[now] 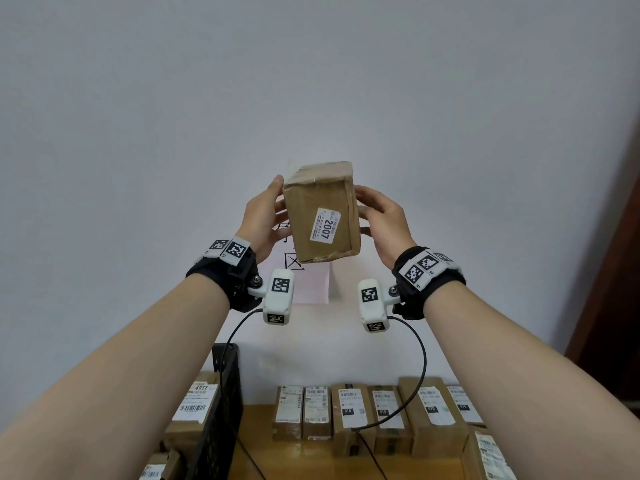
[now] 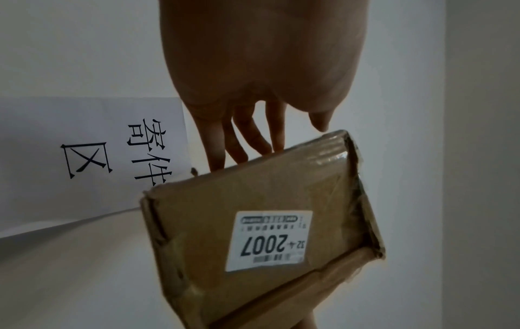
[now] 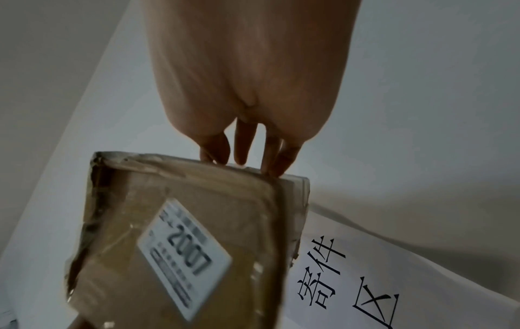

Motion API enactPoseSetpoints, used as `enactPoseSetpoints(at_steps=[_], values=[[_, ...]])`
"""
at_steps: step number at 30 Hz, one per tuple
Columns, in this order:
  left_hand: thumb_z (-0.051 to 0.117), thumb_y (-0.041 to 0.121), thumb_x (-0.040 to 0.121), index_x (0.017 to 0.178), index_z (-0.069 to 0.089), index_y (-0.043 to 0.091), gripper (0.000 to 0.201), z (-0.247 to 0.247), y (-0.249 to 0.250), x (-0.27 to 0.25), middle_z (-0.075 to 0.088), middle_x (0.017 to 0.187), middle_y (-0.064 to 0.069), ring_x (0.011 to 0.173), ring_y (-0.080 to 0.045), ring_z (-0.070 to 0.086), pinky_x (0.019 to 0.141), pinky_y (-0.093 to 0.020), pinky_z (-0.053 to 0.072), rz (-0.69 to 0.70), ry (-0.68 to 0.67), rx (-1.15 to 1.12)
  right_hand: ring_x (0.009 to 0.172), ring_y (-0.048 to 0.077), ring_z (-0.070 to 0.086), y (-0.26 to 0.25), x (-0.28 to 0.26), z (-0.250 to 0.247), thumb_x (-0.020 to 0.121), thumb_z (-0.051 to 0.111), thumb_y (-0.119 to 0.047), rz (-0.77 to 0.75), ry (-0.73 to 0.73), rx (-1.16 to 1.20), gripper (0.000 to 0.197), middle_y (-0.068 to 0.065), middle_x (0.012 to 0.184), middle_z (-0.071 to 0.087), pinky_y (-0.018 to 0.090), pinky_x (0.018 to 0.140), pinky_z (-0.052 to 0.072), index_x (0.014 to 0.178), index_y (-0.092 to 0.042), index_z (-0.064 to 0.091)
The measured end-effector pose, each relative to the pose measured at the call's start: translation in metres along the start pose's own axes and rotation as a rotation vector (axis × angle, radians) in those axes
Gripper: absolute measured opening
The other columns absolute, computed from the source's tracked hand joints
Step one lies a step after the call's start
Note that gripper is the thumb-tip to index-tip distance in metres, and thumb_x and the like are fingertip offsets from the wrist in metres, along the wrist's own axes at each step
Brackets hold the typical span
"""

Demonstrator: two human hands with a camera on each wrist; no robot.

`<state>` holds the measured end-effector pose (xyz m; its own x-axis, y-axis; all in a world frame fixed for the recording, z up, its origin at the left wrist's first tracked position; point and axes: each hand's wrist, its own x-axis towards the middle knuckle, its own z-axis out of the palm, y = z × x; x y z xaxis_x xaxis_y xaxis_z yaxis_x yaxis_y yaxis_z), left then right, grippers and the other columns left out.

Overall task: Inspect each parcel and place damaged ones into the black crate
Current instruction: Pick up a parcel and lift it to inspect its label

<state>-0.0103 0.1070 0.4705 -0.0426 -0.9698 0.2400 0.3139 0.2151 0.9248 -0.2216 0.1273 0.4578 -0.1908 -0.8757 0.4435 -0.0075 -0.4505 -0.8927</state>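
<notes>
While the parcel (image 1: 322,216) is held up at head height in front of the wall (image 1: 311,81), its labelled face is turned toward the wearer. It is clasped from both sides: the left hand (image 1: 263,220) has its thumb along the near left edge and its fingers behind, and the right hand (image 1: 384,220) has its fingers curled round the right side. Both grips are clasps on the box, not fingertip pinches.

The long axis runs roughly upright, leaning a little, top end tipped left and away. The label (image 1: 326,226) reads sideways, "2007" running along the length.

For a proper inspection, a slow turn about the long axis is judged best, one hand carrying while the other is re-placed, so every face and both ends are seen. In the left wrist view, ragged edges and wrinkled tape show at the flaps (image 2: 363,193); whether this counts as damage cannot be settled from these pictures. The corners deserve attention. Squeezing should be kept light, lest the soft card be dented further.

Behind the parcel a paper sign (image 2: 84,155) is fixed to the wall. Below, a row of parcels (image 1: 374,410) stands on the table (image 1: 311,459), with the crate (image 1: 225,403) at the left, already holding boxes.
</notes>
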Motion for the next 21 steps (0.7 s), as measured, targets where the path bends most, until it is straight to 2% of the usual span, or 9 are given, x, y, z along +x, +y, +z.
enactPoseSetpoints(at_steps=[3, 5, 6, 8, 11, 13, 15, 18, 21], values=[[0.064, 0.039, 0.101, 0.1, 0.066, 0.019, 0.021, 0.0, -0.005, 0.002, 0.071, 0.092, 0.002, 0.078, -0.016, 0.066, 0.064, -0.031, 0.052, 0.013, -0.02, 0.072, 0.103, 0.019, 0.068, -0.001, -0.001, 0.0, 0.106, 0.048, -0.017, 0.065, 0.039, 0.108, 0.026, 0.002, 0.117, 0.071, 0.03, 0.074, 0.058, 0.125, -0.01, 0.065], [0.066, 0.023, 0.1, 0.102, 0.065, 0.018, 0.006, 0.001, -0.007, 0.001, 0.073, 0.095, 0.003, 0.08, -0.014, 0.066, 0.063, -0.029, 0.05, 0.039, -0.014, 0.114, 0.103, 0.016, 0.068, 0.001, 0.0, 0.001, 0.107, 0.05, -0.027, 0.062, 0.041, 0.139, 0.029, 0.001, 0.115, 0.07, 0.034, 0.085, 0.06, 0.132, -0.016, 0.06], [0.064, 0.015, 0.098, 0.108, 0.066, 0.018, 0.01, 0.001, -0.008, 0.001, 0.074, 0.101, 0.001, 0.084, -0.014, 0.067, 0.064, -0.029, 0.05, 0.051, -0.022, 0.115, 0.107, 0.015, 0.069, 0.002, 0.002, 0.0, 0.106, 0.053, -0.027, 0.058, 0.032, 0.141, 0.035, 0.002, 0.117, 0.071, 0.038, 0.095, 0.059, 0.14, -0.018, 0.056], [0.057, 0.0, 0.093, 0.124, 0.066, 0.026, 0.041, 0.001, -0.009, 0.002, 0.076, 0.115, 0.002, 0.092, -0.013, 0.069, 0.07, -0.03, 0.052, 0.076, -0.062, 0.121, 0.114, 0.013, 0.068, 0.006, 0.004, -0.002, 0.102, 0.061, -0.023, 0.049, 0.004, 0.109, 0.051, 0.005, 0.123, 0.071, 0.044, 0.107, 0.053, 0.151, -0.018, 0.049], [0.047, -0.007, 0.088, 0.123, 0.071, 0.034, 0.059, 0.0, -0.006, 0.0, 0.075, 0.122, 0.007, 0.097, -0.016, 0.068, 0.077, -0.035, 0.055, 0.063, -0.092, 0.133, 0.104, 0.011, 0.067, 0.003, 0.002, -0.004, 0.097, 0.059, -0.005, 0.01, -0.046, 0.084, 0.047, -0.001, 0.111, 0.071, 0.036, 0.104, 0.054, 0.14, -0.023, 0.065], [0.05, 0.005, 0.093, 0.115, 0.073, 0.029, 0.04, 0.002, -0.005, 0.001, 0.076, 0.119, 0.01, 0.099, -0.023, 0.069, 0.084, -0.044, 0.057, 0.005, -0.057, 0.083, 0.106, 0.012, 0.069, 0.002, -0.001, -0.006, 0.094, 0.053, 0.007, 0.008, -0.055, 0.135, 0.051, -0.001, 0.117, 0.074, 0.034, 0.097, 0.056, 0.137, -0.017, 0.067], [0.058, 0.032, 0.099, 0.102, 0.069, 0.026, 0.013, 0.006, -0.005, 0.002, 0.075, 0.111, 0.009, 0.103, -0.029, 0.069, 0.089, -0.053, 0.058, -0.039, -0.024, 0.051, 0.114, 0.015, 0.07, 0.003, -0.002, -0.007, 0.095, 0.05, 0.008, 0.023, -0.033, 0.194, 0.045, 0.005, 0.125, 0.074, 0.037, 0.097, 0.058, 0.131, -0.01, 0.07], [0.054, 0.059, 0.1, 0.091, 0.066, 0.022, 0.04, 0.01, -0.007, 0.004, 0.073, 0.107, 0.008, 0.107, -0.029, 0.069, 0.088, -0.06, 0.058, -0.029, -0.045, 0.05, 0.114, 0.019, 0.07, 0.005, 0.0, -0.006, 0.103, 0.059, -0.016, 0.054, 0.023, 0.267, 0.019, 0.009, 0.119, 0.075, 0.044, 0.103, 0.056, 0.108, -0.007, 0.075], [0.065, 0.061, 0.094, 0.123, 0.066, 0.014, 0.056, 0.014, -0.01, 0.002, 0.071, 0.124, 0.0, 0.114, -0.031, 0.069, 0.081, -0.064, 0.06, -0.002, -0.054, 0.031, 0.105, 0.015, 0.072, 0.006, 0.003, -0.005, 0.102, 0.064, -0.036, 0.019, 0.063, 0.242, 0.027, 0.005, 0.11, 0.076, 0.039, 0.096, 0.059, 0.102, -0.01, 0.071]])
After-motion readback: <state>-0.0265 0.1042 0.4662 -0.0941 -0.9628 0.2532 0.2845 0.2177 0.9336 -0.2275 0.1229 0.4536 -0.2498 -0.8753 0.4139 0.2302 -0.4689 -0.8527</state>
